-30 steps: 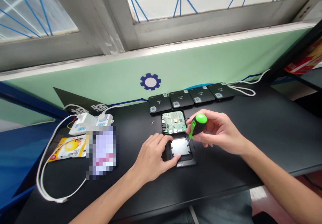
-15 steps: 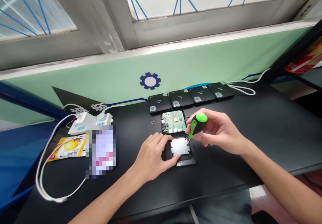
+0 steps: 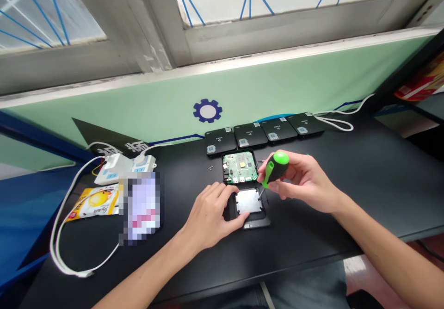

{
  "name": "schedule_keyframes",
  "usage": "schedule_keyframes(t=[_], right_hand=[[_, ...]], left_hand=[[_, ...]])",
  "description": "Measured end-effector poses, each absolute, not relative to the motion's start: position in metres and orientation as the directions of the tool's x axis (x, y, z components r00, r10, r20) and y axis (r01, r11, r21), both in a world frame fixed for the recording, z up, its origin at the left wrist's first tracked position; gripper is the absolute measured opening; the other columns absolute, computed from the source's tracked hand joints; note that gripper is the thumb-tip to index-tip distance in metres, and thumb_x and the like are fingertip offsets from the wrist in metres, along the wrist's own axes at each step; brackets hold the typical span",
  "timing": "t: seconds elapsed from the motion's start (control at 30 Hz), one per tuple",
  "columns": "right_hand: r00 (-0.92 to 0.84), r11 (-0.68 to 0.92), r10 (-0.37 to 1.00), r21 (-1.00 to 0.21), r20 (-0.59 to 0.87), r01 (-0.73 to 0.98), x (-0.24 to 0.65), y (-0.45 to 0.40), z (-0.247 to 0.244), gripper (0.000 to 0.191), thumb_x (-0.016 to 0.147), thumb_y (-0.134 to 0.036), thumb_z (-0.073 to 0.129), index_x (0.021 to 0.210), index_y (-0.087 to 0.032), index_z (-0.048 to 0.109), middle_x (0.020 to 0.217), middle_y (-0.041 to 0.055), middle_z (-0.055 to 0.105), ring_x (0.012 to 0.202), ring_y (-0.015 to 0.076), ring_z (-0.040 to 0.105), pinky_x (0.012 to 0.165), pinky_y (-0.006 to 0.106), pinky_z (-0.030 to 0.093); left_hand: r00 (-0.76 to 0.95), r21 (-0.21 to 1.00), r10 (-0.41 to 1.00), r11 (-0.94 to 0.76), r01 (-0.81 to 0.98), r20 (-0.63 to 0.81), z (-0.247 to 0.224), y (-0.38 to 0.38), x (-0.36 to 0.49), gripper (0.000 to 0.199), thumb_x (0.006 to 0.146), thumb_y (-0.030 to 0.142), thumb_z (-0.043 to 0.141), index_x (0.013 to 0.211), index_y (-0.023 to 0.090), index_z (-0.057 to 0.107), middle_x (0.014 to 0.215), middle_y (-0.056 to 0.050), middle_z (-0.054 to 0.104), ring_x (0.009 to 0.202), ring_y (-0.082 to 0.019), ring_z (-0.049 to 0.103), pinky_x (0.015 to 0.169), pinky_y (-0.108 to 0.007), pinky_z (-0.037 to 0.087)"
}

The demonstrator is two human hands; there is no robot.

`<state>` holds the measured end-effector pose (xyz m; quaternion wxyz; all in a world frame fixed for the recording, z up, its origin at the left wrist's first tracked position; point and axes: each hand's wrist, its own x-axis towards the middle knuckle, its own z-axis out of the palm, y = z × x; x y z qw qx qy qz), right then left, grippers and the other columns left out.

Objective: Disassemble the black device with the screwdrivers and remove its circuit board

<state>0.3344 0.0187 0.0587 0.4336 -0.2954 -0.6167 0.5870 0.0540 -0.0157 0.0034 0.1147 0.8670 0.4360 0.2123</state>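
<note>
While the left hand (image 3: 208,216) rests spread on an open black case (image 3: 255,225), the right hand (image 3: 301,179) grips a green-handled screwdriver (image 3: 275,169).

From the head view, the right hand's fingers close around the handle, and the shaft points down at the case's upper right corner; whether its tip touches cannot be told. The open left hand lies on the case's left side. The case, holding a metal plate (image 3: 248,201), sits on the table (image 3: 374,198) just below a green circuit board (image 3: 240,167) in a black tray. Small screws (image 3: 210,167) lie left of the board, four closed black boxes (image 3: 263,134) stand behind it, and a power strip (image 3: 128,168), white cable (image 3: 58,249) and yellow packet (image 3: 92,205) lie farther left.
</note>
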Motion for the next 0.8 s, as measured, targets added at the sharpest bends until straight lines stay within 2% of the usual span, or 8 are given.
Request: schedule_keyframes(t=[0.17,0.57,0.8], right_hand=[[-0.451,0.144,0.871,-0.979,0.195,-0.145,0.3343,0.0185,0.0611,0.016,0.097,-0.028,0.090,0.108,-0.021,0.082,0.099,0.0079,0.080,0.069,0.0157,0.065,0.054,0.025,0.057],[-0.438,0.232,0.865,-0.969,0.247,-0.087,0.3359,0.0201,0.0613,0.028,0.089,-0.028,0.100,0.110,-0.021,0.084,0.095,0.0066,0.080,0.079,0.0199,0.074,0.061,0.027,0.060],[-0.424,0.155,0.882,-0.976,0.205,-0.151,0.3340,0.0192,0.0629,0.028,0.086,-0.023,0.101,0.108,-0.019,0.084,0.092,0.0060,0.080,0.078,0.0190,0.076,0.053,0.022,0.060]], left_hand=[[0.530,0.389,0.805,-0.594,0.704,0.268,0.0030,-0.0154,0.0541,0.037,0.097,0.042,0.086,0.122,0.023,0.068,0.096,-0.003,0.072,0.087,-0.027,0.069,0.076,-0.039,0.051],[0.528,0.393,0.805,-0.593,0.703,0.270,0.0028,-0.0155,0.0539,0.034,0.098,0.042,0.084,0.121,0.022,0.069,0.094,-0.003,0.072,0.086,-0.027,0.070,0.076,-0.040,0.051],[0.529,0.393,0.805,-0.593,0.702,0.268,0.0031,-0.0152,0.0541,0.035,0.097,0.041,0.086,0.121,0.022,0.069,0.093,-0.003,0.070,0.086,-0.028,0.070,0.076,-0.039,0.051]])
